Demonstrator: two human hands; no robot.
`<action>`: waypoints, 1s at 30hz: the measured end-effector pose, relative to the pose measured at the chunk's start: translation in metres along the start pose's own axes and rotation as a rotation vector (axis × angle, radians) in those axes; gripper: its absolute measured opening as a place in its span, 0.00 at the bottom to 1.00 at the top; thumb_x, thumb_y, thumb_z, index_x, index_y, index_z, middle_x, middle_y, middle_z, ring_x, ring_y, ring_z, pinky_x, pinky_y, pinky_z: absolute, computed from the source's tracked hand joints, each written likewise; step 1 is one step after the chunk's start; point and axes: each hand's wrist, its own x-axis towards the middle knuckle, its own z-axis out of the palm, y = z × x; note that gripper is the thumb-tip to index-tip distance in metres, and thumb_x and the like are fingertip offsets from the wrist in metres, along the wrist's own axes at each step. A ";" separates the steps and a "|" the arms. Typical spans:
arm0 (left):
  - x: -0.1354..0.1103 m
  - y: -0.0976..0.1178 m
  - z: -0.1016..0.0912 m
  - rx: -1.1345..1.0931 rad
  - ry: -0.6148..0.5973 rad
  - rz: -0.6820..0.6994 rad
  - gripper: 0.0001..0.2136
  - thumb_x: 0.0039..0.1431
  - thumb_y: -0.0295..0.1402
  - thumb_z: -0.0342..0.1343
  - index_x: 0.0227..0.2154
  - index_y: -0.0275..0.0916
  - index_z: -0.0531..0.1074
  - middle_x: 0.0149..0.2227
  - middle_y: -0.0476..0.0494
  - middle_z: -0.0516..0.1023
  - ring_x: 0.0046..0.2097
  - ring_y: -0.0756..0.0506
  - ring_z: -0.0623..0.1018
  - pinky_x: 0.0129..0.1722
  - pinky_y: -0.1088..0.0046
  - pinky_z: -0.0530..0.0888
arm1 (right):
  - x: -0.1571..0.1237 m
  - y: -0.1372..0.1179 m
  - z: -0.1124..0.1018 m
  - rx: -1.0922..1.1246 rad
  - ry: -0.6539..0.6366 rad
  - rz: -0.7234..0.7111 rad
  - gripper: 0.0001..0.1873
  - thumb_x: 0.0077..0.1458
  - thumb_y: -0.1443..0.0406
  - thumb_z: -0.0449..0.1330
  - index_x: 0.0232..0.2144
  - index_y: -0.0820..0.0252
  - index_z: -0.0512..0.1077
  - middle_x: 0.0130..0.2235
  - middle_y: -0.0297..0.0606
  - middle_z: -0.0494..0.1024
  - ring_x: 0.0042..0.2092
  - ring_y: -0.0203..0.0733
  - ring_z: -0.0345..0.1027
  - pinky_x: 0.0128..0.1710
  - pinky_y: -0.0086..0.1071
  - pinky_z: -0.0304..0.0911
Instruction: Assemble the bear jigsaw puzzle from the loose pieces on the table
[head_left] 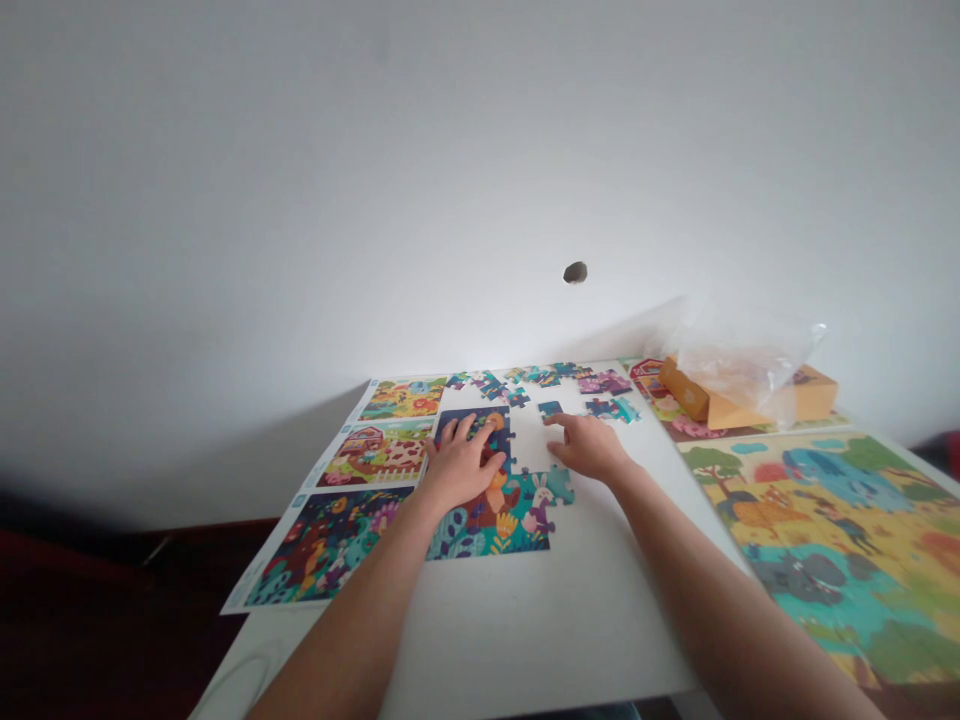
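A partly joined jigsaw puzzle (499, 520) with dark blue, teal and orange artwork lies on the white table (525, 620). My left hand (459, 462) rests flat on its upper part, fingers spread. My right hand (589, 445) sits on the bare table just right of the puzzle, fingers curled loosely and stretched toward a single loose piece (550, 408). Whether it holds anything is hidden. Several more loose pieces (540, 382) are scattered along the far edge.
A sheet of reference pictures (352, 490) lies at the left, overhanging the table edge. A large finished picture (832, 540) covers the right side. Behind it stands an orange cardboard box (750, 400) with a clear plastic bag (739, 355) on top. The wall is close behind.
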 end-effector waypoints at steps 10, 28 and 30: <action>-0.002 0.003 -0.003 -0.010 0.045 0.012 0.26 0.61 0.48 0.50 0.60 0.49 0.66 0.66 0.40 0.59 0.66 0.31 0.58 0.62 0.46 0.59 | 0.003 0.004 0.005 -0.055 0.039 0.117 0.23 0.58 0.55 0.55 0.56 0.42 0.72 0.46 0.42 0.81 0.48 0.53 0.75 0.46 0.41 0.66; 0.001 0.002 -0.003 -0.027 0.051 -0.034 0.28 0.59 0.50 0.53 0.61 0.49 0.65 0.65 0.33 0.58 0.67 0.29 0.57 0.61 0.42 0.59 | 0.004 0.003 0.003 -0.051 0.031 0.176 0.24 0.59 0.58 0.53 0.57 0.46 0.72 0.48 0.45 0.80 0.49 0.52 0.74 0.46 0.40 0.66; 0.001 0.001 -0.002 -0.026 0.058 -0.031 0.28 0.59 0.49 0.54 0.61 0.49 0.66 0.65 0.33 0.58 0.67 0.29 0.57 0.61 0.43 0.59 | 0.003 0.002 0.002 -0.051 0.016 0.174 0.23 0.60 0.58 0.53 0.56 0.46 0.73 0.48 0.45 0.80 0.50 0.51 0.74 0.47 0.40 0.66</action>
